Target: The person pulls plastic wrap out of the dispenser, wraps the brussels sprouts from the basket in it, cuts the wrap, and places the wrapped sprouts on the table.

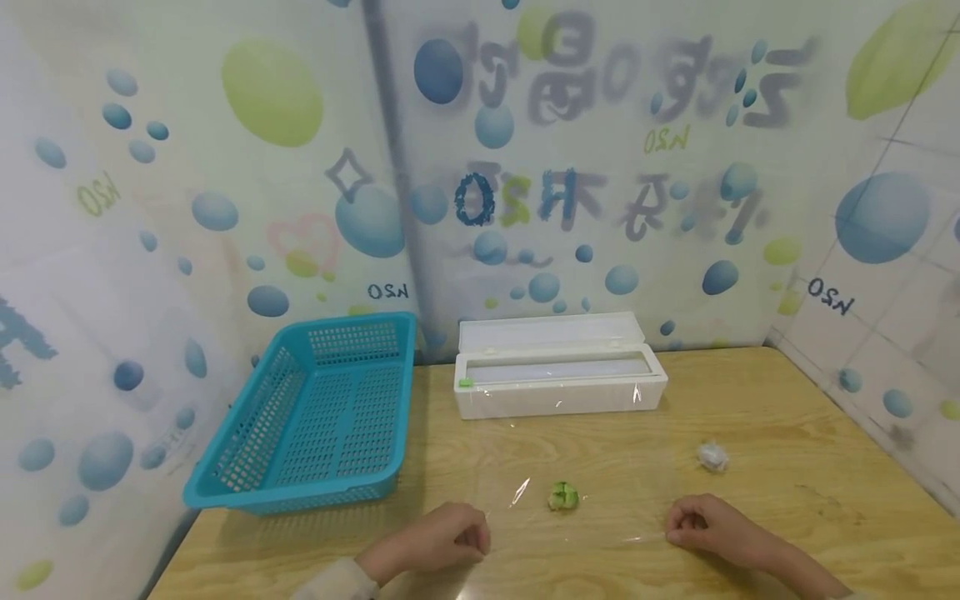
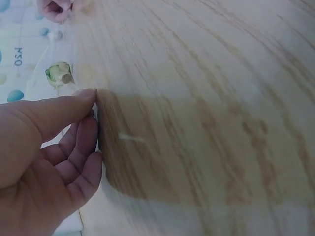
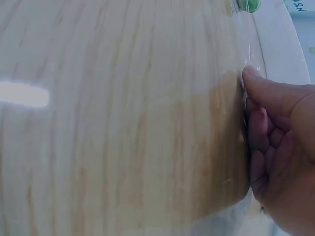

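Observation:
A sheet of clear cling film (image 1: pixel 519 492) lies over the table between the two hands, reaching back toward the white film dispenser box (image 1: pixel 561 398). Its near left corner is pinched between thumb and fingers of my left hand (image 1: pixel 442 537). My right hand (image 1: pixel 723 529) pinches the near right corner. Between the hands sits a small green vegetable piece (image 1: pixel 562 497), with a pale cut end in the left wrist view (image 2: pixel 59 73). Whether it lies on or under the film I cannot tell. The dispenser's lid stands raised, and a green slider sits at its front left.
A blue plastic basket (image 1: pixel 407 400) stands at the left of the wooden table (image 1: pixel 750 392). A small crumpled clear wad (image 1: pixel 712 457) lies beyond the right hand. A patterned curtain (image 1: pixel 315 208) closes off the back and sides.

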`<state>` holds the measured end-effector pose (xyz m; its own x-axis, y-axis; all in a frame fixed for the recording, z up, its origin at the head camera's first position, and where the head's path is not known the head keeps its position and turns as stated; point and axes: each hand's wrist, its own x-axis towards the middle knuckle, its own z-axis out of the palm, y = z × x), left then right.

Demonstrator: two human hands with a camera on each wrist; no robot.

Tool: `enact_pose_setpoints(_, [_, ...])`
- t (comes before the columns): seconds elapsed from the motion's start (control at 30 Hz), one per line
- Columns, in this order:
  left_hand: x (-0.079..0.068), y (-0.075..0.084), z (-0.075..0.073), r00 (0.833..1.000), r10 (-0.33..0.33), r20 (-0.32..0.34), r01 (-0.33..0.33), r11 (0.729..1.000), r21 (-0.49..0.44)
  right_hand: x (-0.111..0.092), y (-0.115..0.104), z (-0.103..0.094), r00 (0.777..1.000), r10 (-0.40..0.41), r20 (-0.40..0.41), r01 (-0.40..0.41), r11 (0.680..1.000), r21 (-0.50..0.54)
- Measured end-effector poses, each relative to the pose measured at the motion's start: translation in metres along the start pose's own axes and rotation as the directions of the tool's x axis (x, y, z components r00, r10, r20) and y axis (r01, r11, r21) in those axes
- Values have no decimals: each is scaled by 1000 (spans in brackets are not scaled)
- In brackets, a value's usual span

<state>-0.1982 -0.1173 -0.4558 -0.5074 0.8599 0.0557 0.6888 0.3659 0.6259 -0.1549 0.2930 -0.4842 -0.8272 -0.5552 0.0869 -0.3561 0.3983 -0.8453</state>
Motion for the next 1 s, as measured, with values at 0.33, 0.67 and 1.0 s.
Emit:
enact_pose_setpoints(0.33, [1, 3, -5, 986, -94, -136, 89, 995, -38, 7, -9, -2, 996, 50, -74, -56, 995, -84])
enact_pose_setpoints(0.67, [6, 5, -15, 948, -179, -263, 142, 978, -153, 21, -25, -7, 954, 50, -295, -97, 984, -147])
enact_pose_setpoints(1.0, [19, -9, -14, 876, -273, -396, 214, 958, -189, 37, -19, -7, 903, 121, -411, -191, 973, -132])
